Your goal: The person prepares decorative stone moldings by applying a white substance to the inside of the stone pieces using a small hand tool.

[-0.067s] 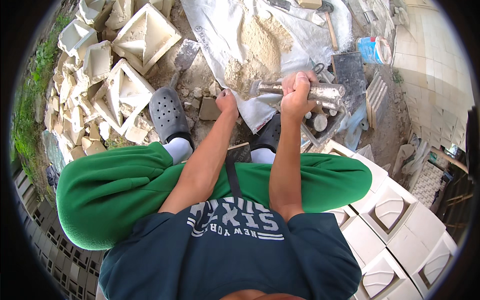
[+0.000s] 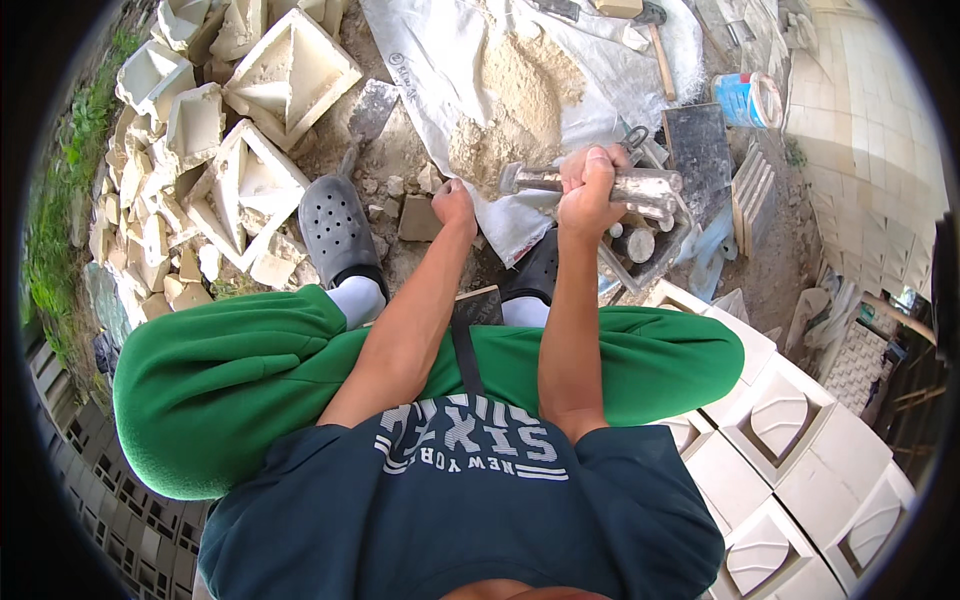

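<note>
My right hand (image 2: 588, 185) is shut around a grey, mortar-crusted metal tool (image 2: 640, 188) that lies crosswise above a dark mould box (image 2: 650, 250) holding round pieces. My left hand (image 2: 455, 200) is a closed fist just right of a small brown stone block (image 2: 417, 218) on the ground; nothing shows inside it. Both forearms reach forward over my green trousers (image 2: 250, 380). My feet are in grey clogs (image 2: 335, 230).
Broken white cast blocks (image 2: 240, 180) pile up at the left. A sand heap (image 2: 520, 85) lies on a white sheet, with a trowel (image 2: 370, 110), a hammer (image 2: 655, 40) and a blue-and-white bucket (image 2: 745, 100) nearby. Whole white cast tiles (image 2: 780, 420) are stacked at the lower right.
</note>
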The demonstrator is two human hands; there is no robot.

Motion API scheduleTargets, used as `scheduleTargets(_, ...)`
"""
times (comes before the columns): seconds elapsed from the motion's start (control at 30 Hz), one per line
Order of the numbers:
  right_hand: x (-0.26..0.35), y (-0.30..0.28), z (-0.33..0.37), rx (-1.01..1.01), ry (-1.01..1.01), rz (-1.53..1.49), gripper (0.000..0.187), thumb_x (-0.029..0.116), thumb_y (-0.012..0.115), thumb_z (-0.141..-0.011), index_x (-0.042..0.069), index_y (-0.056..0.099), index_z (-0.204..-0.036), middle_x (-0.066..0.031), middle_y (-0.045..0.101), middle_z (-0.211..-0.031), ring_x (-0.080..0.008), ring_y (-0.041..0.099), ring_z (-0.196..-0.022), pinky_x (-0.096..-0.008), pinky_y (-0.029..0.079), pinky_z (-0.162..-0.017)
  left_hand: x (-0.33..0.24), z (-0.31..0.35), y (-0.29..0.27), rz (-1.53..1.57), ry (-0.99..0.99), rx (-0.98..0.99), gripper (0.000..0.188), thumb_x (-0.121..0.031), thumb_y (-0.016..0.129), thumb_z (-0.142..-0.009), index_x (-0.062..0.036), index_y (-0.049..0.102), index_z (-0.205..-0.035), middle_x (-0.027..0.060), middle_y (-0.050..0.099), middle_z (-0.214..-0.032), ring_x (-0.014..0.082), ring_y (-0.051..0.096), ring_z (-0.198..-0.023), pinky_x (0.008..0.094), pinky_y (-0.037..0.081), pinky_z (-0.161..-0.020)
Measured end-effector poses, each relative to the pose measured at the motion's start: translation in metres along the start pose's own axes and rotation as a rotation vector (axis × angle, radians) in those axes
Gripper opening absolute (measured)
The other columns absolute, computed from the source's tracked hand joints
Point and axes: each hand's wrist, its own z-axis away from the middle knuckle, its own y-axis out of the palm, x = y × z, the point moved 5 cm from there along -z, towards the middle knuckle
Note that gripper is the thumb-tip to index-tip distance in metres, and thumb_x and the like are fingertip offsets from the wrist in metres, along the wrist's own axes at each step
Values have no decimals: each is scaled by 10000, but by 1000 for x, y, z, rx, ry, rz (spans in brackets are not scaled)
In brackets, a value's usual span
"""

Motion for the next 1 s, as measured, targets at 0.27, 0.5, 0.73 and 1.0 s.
scheduleTargets(0.27, -28, -15, -3, -4, 123, -24, 202, 64, 498, -796, 75, 363, -647, 41, 318, -518, -50, 280, -425, -226, 244, -401, 9, -5, 4, 22, -24, 58, 303, -174, 525, -847, 37, 612, -1046, 112, 624, -962, 180, 575, -830, 325, 459, -745)
scheduleTargets(0.5, -12, -19, 8, -88, 94, -30, 221, 53, 478, -794, 88, 336, -627, 26, 343, -493, -61, 291, -401, -224, 262, -383, 10, 9, 1, -1, -44, 68, 347, -211, 517, -878, 64, 580, -1079, 117, 621, -939, 181, 573, -828, 314, 458, -742)
scheduleTargets(0.73, -23, -22, 4, -24, 100, -26, 234, 48, 480, -807, 81, 349, -616, 34, 338, -513, -55, 304, -408, -223, 255, -376, 7, 12, 2, -13, -18, 79, 364, -245, 510, -892, 85, 588, -1025, 115, 627, -917, 181, 574, -795, 324, 451, -711)
scheduleTargets(1.0, -41, -23, 17, -53, 69, 119, 247, 47, 453, -805, 106, 300, -619, 29, 300, -474, -66, 248, -381, -241, 238, -367, 26, 3, -6, -110, 57, 22, 351, -261, 559, -852, 58, 622, -984, 164, 648, -904, 234, 610, -805, 344, 462, -738)
